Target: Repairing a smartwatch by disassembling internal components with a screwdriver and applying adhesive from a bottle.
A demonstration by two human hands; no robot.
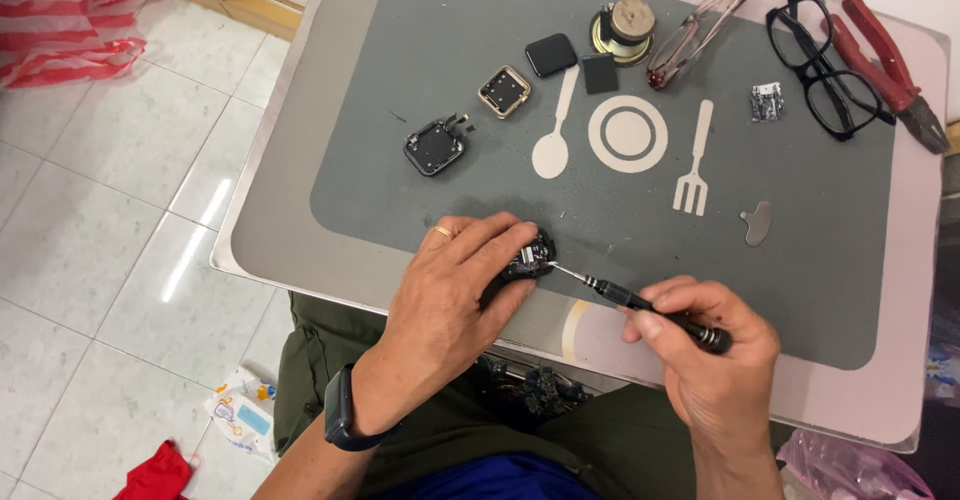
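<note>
My left hand (455, 285) presses down on a small black watch body (528, 258) with its inner parts showing, at the near edge of the grey mat (400, 180). A ring is on one finger and a dark band on the wrist. My right hand (710, 345) grips a thin black screwdriver (640, 302), and its tip touches the right side of the watch body.
On the mat lie a black open watch case (434, 147), a gold-rimmed one (503, 91), a black screen (551, 55), a round speaker (624, 30), two pairs of glasses (824, 60), red-handled pliers (893, 72), a small circuit board (767, 102) and a metal pick (758, 224). Tiled floor lies left.
</note>
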